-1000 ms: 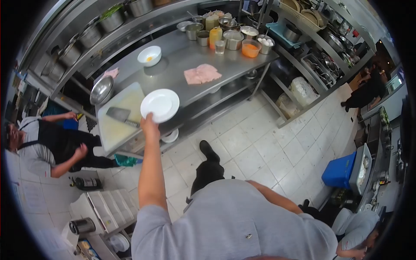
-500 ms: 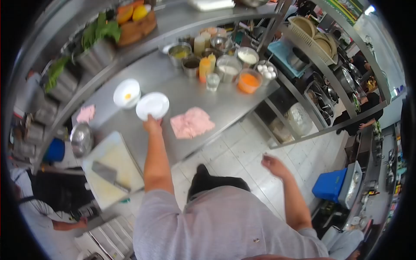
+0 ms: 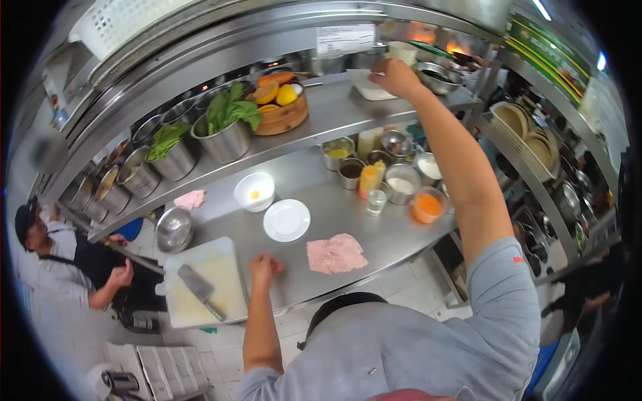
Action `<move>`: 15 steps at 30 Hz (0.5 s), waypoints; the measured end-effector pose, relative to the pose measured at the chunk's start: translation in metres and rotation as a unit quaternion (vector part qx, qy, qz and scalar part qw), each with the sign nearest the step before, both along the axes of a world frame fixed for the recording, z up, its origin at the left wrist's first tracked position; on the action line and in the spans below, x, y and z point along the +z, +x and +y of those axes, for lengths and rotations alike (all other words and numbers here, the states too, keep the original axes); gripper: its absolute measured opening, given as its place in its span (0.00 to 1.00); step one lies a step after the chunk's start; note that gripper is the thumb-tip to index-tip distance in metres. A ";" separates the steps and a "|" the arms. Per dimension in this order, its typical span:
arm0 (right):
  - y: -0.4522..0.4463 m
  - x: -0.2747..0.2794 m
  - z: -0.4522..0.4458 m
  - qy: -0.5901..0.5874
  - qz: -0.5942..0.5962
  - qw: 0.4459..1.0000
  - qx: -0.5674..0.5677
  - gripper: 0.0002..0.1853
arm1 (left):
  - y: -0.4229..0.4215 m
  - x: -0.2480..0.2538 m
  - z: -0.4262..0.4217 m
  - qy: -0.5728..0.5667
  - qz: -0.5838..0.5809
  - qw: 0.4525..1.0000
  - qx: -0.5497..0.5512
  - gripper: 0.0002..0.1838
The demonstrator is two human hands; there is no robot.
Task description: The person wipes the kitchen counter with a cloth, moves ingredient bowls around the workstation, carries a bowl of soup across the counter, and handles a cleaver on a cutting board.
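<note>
Has right hand (image 3: 396,79) at white stack (image 3: 370,88) on upper shelf (image 3: 328,108); cannot tell finger closure. Probably light, soft, easily creased; best pinched at edge. Has left hand (image 3: 265,266) near table (image 3: 399,232) edge, finger gap unclear.

1. Plate (image 3: 286,220): round, white, rimmed; lies flat, face up, on the steel tabletop (image 3: 334,214).
2. Pink sheet (image 3: 336,254): ragged-edged, slightly wrinkled; spread on that tabletop, near the plate but apart from it.
3. White flat item (image 3: 368,87): low, partly hidden, lying on the shelf (image 3: 328,110) above the tabletop.
</note>
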State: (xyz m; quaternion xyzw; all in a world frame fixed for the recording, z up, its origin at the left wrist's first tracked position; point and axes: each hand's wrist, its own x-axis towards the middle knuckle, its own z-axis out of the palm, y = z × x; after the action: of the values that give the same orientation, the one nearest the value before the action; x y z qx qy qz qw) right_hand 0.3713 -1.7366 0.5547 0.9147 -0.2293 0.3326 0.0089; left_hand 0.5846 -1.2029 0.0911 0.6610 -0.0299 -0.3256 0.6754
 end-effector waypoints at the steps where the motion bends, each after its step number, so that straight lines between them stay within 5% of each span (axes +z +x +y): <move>1: 0.006 0.004 -0.008 0.021 0.068 0.997 0.001 0.20 | -0.017 0.019 0.025 -0.012 -0.012 1.000 0.010 0.17; 2: 0.008 0.007 -0.013 0.042 0.139 0.989 0.000 0.18 | -0.033 0.032 0.053 0.002 -0.017 1.000 0.013 0.17; 6: 0.002 -0.009 -0.016 0.063 0.062 0.996 0.011 0.14 | -0.119 0.048 0.161 0.081 0.003 0.991 0.103 0.17; 12: -0.006 -0.028 -0.036 0.080 -0.011 0.996 0.048 0.16 | -0.284 -0.036 0.304 0.216 0.083 0.902 0.364 0.10; 15: -0.013 -0.023 -0.032 0.083 -0.122 0.986 0.081 0.16 | -0.374 -0.075 0.331 0.221 0.177 0.882 0.377 0.13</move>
State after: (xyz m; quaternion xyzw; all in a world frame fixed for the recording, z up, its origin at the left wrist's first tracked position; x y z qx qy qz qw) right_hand 0.3581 -1.7685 0.5314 0.8805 -0.1806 0.4211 -0.1220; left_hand 0.2104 -0.8724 0.0164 0.6862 0.4142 -0.1563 0.5772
